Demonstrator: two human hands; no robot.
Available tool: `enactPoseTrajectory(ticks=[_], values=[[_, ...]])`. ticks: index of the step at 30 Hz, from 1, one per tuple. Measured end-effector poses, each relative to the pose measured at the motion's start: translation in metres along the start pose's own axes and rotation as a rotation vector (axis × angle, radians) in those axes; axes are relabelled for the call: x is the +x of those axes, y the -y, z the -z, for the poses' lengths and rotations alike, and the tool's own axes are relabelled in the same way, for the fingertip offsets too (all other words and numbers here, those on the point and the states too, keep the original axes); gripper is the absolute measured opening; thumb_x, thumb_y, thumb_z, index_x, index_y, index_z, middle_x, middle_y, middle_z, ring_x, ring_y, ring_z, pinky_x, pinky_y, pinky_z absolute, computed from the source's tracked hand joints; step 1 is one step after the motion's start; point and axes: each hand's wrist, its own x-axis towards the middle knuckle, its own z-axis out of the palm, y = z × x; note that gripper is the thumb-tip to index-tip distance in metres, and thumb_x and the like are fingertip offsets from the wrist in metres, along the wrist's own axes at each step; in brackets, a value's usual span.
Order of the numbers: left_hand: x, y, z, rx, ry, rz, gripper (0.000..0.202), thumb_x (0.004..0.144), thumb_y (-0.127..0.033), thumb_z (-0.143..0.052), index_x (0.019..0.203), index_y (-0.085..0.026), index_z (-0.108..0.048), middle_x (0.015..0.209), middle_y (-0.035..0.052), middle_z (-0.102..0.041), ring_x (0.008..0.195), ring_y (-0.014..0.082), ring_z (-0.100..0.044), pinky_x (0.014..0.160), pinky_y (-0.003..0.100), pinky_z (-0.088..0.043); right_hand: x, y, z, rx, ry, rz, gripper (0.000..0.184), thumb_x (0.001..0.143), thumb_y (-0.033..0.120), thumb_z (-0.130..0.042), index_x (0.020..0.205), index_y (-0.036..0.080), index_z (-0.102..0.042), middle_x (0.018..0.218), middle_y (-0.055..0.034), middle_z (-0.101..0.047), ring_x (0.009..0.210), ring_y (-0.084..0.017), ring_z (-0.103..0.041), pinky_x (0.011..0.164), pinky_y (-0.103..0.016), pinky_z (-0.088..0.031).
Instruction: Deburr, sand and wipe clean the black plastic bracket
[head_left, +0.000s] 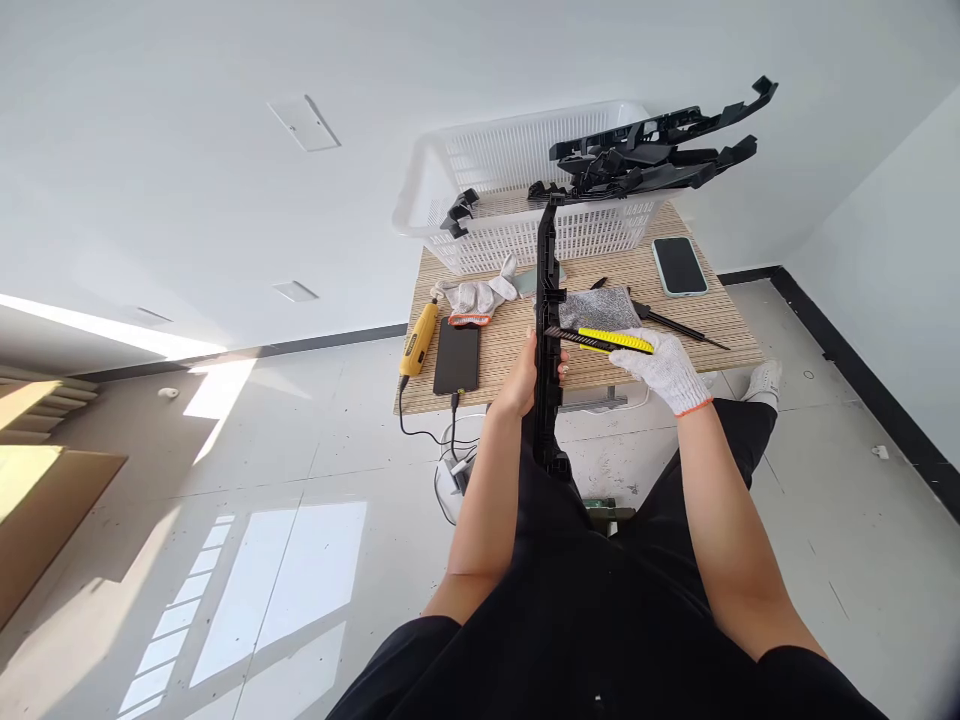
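My bare left hand [520, 378] is closed around a long black plastic trim part [550, 300], which stands lengthwise before me, its near end over my lap. In my right hand [664, 370], in a white knit glove with an orange cuff, is a yellow-and-black utility knife [615, 341]. Its dark, scored blade reaches left to the trim part at the height of my left hand; whether it touches is unclear. Behind the knife lies a grey speckled cloth or pad [600, 309]. My left fingertips show at the part's right side.
A white plastic basket [517, 243] with several black trim parts [652, 165] stands at the table's [720, 320] back. A yellow corded tool [420, 340], black power bank [457, 356], white glove [474, 300], phone [679, 266] and thin dark tool [679, 326] lie around. Cables hang off the left side.
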Motion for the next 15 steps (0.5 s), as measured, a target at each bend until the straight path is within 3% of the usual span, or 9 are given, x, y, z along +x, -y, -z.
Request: enactPoseTrajectory(ticks=[5, 8, 12, 15], values=[[-0.0007, -0.0014, -0.0014, 0.007, -0.008, 0.014, 0.062, 0.091, -0.074, -0.039, 0.087, -0.017, -0.062, 0.073, 0.0021, -0.061, 0.055, 0.0088, -0.054, 0.052, 0.020, -0.046, 0.0005, -0.0014, 0.0000, 0.026, -0.049, -0.002, 0.048, 0.070, 0.041, -0.079, 0.113, 0.019, -0.074, 0.075, -0.0012, -0.068, 0.055, -0.011, -0.053, 0.050, -0.024, -0.043], [-0.0004, -0.0011, -0.0014, 0.006, -0.025, 0.013, 0.062, 0.091, -0.075, -0.039, 0.087, -0.017, -0.062, 0.072, 0.0022, -0.061, 0.055, 0.0089, -0.054, 0.053, 0.020, -0.047, 0.0008, -0.0031, -0.0009, 0.014, -0.005, 0.006, 0.050, 0.067, 0.041, -0.081, 0.110, 0.017, -0.075, 0.077, -0.0024, -0.069, 0.057, -0.011, -0.055, 0.051, -0.024, -0.044], [-0.0002, -0.0005, -0.0010, 0.019, -0.027, 0.005, 0.061, 0.091, -0.074, -0.039, 0.087, -0.017, -0.062, 0.073, 0.0025, -0.062, 0.055, 0.0090, -0.054, 0.052, 0.020, -0.046, 0.0004, -0.0039, -0.0014, 0.059, -0.068, 0.004, 0.050, 0.070, 0.043, -0.079, 0.113, 0.018, -0.074, 0.074, -0.0014, -0.068, 0.055, -0.010, -0.053, 0.048, -0.023, -0.042], [0.0000, 0.0001, -0.0004, -0.008, -0.008, -0.001, 0.061, 0.092, -0.073, -0.039, 0.087, -0.017, -0.062, 0.070, 0.0019, -0.059, 0.054, 0.0091, -0.053, 0.052, 0.020, -0.046, 0.0004, -0.0037, -0.0008, 0.003, 0.012, 0.012, 0.050, 0.067, 0.040, -0.082, 0.110, 0.017, -0.076, 0.075, -0.0020, -0.068, 0.056, -0.011, -0.055, 0.050, -0.023, -0.044]])
